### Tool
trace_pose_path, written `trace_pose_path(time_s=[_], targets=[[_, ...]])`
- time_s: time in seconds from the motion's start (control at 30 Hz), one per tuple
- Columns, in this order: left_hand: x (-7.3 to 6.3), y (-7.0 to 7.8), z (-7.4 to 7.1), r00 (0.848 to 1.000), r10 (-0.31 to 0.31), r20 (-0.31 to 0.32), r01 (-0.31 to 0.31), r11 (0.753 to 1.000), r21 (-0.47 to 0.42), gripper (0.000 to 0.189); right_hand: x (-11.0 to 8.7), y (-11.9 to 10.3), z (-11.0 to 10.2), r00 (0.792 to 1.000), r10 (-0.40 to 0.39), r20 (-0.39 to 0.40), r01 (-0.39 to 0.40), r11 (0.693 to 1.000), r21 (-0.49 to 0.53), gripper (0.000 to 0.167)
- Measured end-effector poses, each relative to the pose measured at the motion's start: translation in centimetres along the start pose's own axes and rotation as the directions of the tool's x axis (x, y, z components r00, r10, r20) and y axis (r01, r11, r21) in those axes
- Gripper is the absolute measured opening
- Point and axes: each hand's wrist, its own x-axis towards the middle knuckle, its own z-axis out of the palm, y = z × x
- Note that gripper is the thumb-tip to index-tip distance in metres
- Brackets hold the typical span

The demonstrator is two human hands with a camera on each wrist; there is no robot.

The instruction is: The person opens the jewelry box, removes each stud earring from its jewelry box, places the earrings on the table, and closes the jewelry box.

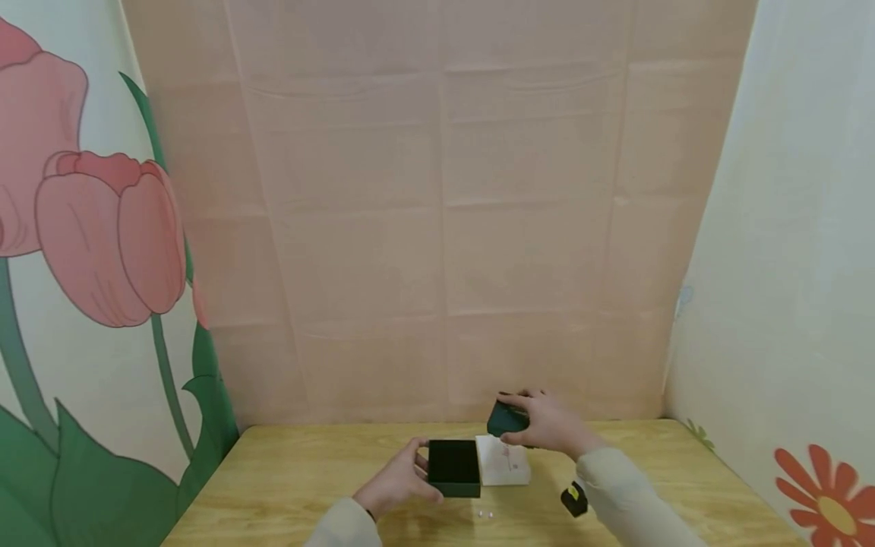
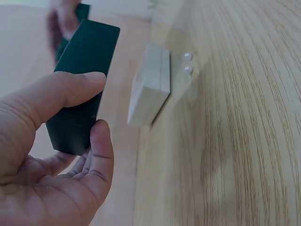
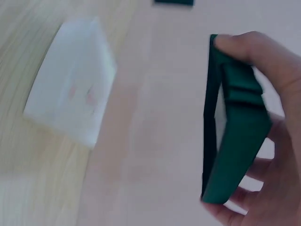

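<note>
My left hand (image 1: 403, 480) grips a dark green box (image 1: 454, 490) at its left side, thumb in front; its open top shows a black inside. The box is held above the table, its green outer face (image 2: 91, 52) filling the middle of the left wrist view. Farther back and to the right, my right hand (image 1: 550, 425) holds a dark green box lid (image 1: 504, 420) up in the air between thumb and fingers. That lid (image 3: 242, 136) is tilted, with a pale strip inside it. Between the hands, a white box (image 1: 504, 465) with faint red print lies on the table.
Two small pearl-like beads (image 2: 188, 69) lie on the wooden table (image 1: 301, 471) in front of the white box. A small black object with a yellow patch (image 1: 573, 499) sits near the right forearm. A pinkish cloth (image 1: 444, 266) hangs behind the table.
</note>
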Motion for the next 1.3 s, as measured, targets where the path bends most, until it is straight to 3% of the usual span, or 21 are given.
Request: trace_pose_path(time_s=[0.1,0.17,0.3,0.43,0.57,0.7,0.97,1.3], targets=[[0.2,-0.1,0.0,1.000,0.000,0.005,0.000,1.000,-0.006,0.088,1.2,-3.1,-0.2,0.999,0.046,0.009,-0.046,0.998,0.054,0.066],[0.3,-0.1,0.1,1.000,0.002,0.014,-0.002,1.000,-0.009,0.086,1.5,-3.9,-0.1,0.999,0.046,0.013,-0.048,0.987,0.155,0.065],[0.4,0.1,0.2,0.999,0.001,0.033,0.000,1.000,-0.016,0.084,1.8,-5.4,0.0,1.000,-0.001,0.028,-0.008,0.945,0.328,0.065],[0.4,0.2,0.3,0.999,-0.004,0.047,0.005,1.000,-0.028,0.084,2.2,-6.8,0.6,0.997,-0.057,0.042,0.036,0.915,0.402,0.062],[0.6,0.3,0.3,0.999,0.004,0.046,-0.002,0.999,-0.048,0.086,2.4,-7.6,1.4,0.988,-0.148,0.035,0.120,0.900,0.418,0.060],[0.7,0.3,0.3,0.999,0.000,0.051,0.005,0.996,-0.084,0.088,2.5,-7.8,2.3,0.980,-0.195,0.051,0.157,0.897,0.414,0.060],[0.9,0.4,0.3,0.999,0.011,0.035,-0.009,0.997,-0.074,0.088,2.5,-7.4,3.4,0.976,-0.199,0.085,0.149,0.903,0.402,0.060],[1.3,0.3,0.4,0.999,-0.025,0.028,0.026,0.999,-0.046,0.089,2.7,-6.6,4.5,0.971,-0.195,0.139,0.116,0.890,0.442,0.059]])
